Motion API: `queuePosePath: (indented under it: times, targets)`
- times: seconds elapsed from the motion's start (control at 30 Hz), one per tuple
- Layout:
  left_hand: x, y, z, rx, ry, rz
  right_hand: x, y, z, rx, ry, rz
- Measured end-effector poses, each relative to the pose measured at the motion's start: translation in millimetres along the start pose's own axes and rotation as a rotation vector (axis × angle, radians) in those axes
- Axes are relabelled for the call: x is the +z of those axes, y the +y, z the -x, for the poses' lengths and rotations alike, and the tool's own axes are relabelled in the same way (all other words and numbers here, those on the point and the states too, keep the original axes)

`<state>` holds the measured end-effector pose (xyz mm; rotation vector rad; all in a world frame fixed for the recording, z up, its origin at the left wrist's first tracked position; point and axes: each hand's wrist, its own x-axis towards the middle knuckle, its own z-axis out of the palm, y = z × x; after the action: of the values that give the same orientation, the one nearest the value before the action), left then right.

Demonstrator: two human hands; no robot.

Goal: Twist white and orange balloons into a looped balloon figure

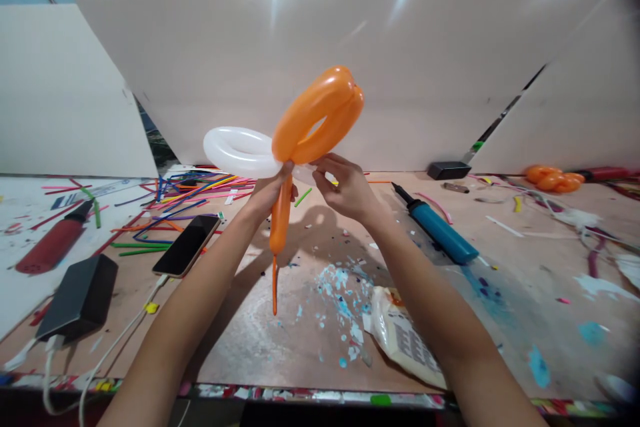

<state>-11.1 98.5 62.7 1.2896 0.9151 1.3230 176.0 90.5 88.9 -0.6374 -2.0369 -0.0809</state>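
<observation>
An orange balloon, bent into a long loop, stands up above my hands; its straight lower part ends in a thin uninflated tip pointing down. A white balloon forms a loop to the left of the orange one, meeting it at the joint. My left hand is closed around that joint, with the thumb on the base of the orange loop. Just right of the joint, my right hand pinches a small pale end of the white balloon between thumb and fingers.
Left on the table are a phone, a black power brick, a red pump and several uninflated balloons. A blue pump and a plastic packet lie right. White boards stand behind.
</observation>
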Motion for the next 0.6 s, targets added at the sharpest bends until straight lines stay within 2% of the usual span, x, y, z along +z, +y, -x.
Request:
queuePosePath:
  times: [0.13, 0.23, 0.33, 0.4, 0.5, 0.6]
  targets:
    - [-7.3, -3.5, -0.7, 0.011, -0.216, 0.043, -5.8, -2.4, -3.3, 0.180, -0.010, -0.175]
    - [-12.8, -6.2, -2.6, -0.035, -0.334, 0.146, -7.1, -1.7, -4.9, 0.173, -0.030, -0.212]
    - [-18.0, -7.4, -3.7, -0.108, -0.343, 0.201, -5.8, 1.7, -5.1, 0.110, 0.003, -0.193]
    - [-21.2, -7.8, -3.9, -0.167, -0.340, 0.214, -6.1, 4.5, -4.5, 0.116, -0.018, -0.202]
    - [-25.1, -9.9, -3.5, -0.179, -0.398, 0.202, -10.3, 7.6, -3.4, 0.244, -0.129, -0.344]
    - [-27.9, -13.5, -2.1, -0.172, -0.429, 0.168, -15.5, 8.3, -2.7, 0.340, -0.168, -0.449]
